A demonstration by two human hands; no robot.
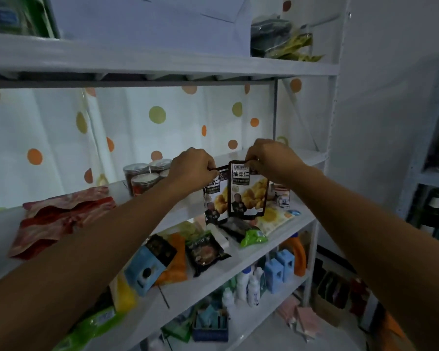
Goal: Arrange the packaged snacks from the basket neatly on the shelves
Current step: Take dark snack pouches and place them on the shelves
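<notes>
Two matching chestnut snack pouches with dark borders stand upright side by side at the front of the middle shelf [312, 158]. My left hand [194, 171] pinches the top edge of the left pouch [214, 201]. The right pouch [247, 193] overlaps it slightly, and my right hand [271, 160] pinches its top edge. No basket is in view.
Clear jars [143, 177] and a red foil bag [58, 219] sit left on the middle shelf, a small carton [283, 196] to the right. The shelf below holds mixed packets: blue [148, 264], orange [176, 259], dark [205, 252], green [254, 236]. Bottles [251, 282] stand lower down.
</notes>
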